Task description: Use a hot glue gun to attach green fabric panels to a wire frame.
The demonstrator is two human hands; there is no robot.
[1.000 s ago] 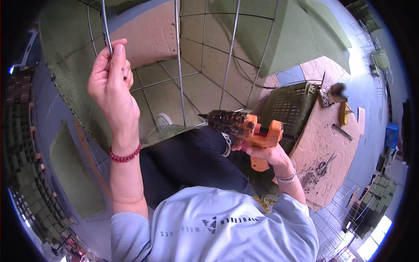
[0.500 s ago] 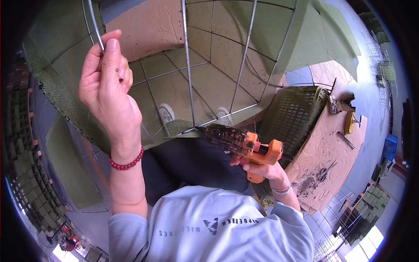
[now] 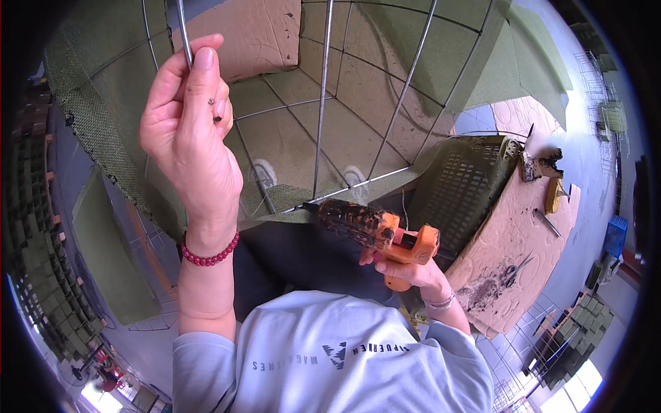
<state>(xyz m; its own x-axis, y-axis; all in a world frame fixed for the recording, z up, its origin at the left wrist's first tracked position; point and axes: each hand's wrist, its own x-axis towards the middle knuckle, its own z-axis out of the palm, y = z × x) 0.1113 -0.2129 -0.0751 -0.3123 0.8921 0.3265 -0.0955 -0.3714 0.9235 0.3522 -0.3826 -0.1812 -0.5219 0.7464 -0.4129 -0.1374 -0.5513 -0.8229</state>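
Hot-glue gun [image 3: 354,224], smeared black along its barrel, just over the near bottom edge of a wire frame [image 3: 322,103], with its nozzle close to the lower wire and the green mesh cloth [image 3: 113,155]; cannot tell whether touching. Right hand's [image 3: 413,274] grip wrapped around the orange handle; left hand's [image 3: 193,131] grip narrow, pinching a metal wire near the frame's left edge.

For good work, probably best to steady the frame through that pinch, hold the nozzle low along the bottom edge, squeeze evenly and travel slowly. Also wise to keep bare fingertips off the likely hot tip.

Just right of the gun, a green perforated basket [image 3: 458,199], beside the left edge of a cardboard sheet [image 3: 475,251]. On that sheet, scissors [image 3: 509,275] toward the right edge amid black smears, then a short metal rod [image 3: 547,221] and a yellow object [image 3: 553,195] nearer the far right corner. Possible hindrances: upright wires crossing the frame's near side, basket crowding the gun's rear, and dark trousers [image 3: 275,251] beneath, exposed to drips.
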